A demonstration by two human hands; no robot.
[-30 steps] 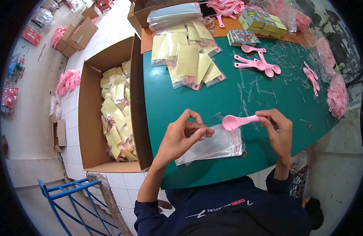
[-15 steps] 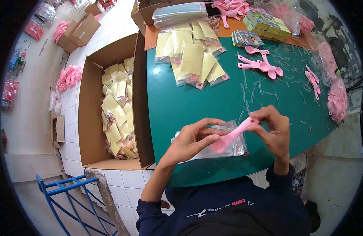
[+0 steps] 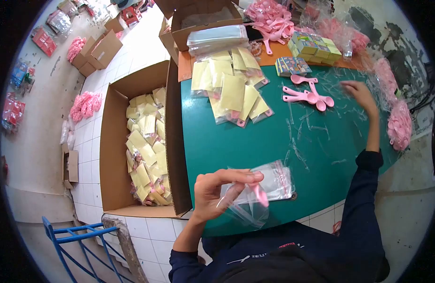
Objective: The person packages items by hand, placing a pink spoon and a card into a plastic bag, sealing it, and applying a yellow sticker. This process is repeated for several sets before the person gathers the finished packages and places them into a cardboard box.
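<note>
My left hand [image 3: 220, 191] is closed on a pink plastic spoon [image 3: 261, 195] together with a clear plastic bag [image 3: 250, 212] that hangs below the fingers. Just beyond it, a stack of clear bags [image 3: 274, 181] lies on the green table. Out to the right, my right hand [image 3: 361, 96] reaches over the table with its fingers stretched out and nothing visible in them. To the left of those fingers are several pink spoons [image 3: 309, 96] and a stack of small printed cards [image 3: 293, 66].
Packed bags with cream cards [image 3: 231, 89] lie at the table's back left. A big cardboard box [image 3: 121, 193] beside the table holds many more. More pink spoons [image 3: 274, 28] and card stacks [image 3: 316, 47] are at the back. A blue metal frame [image 3: 81, 228] stands at lower left.
My right hand has let go of the spoon and moved away to the far right. The spoon is now in my left hand with a clear bag. The view has shifted slightly.
</note>
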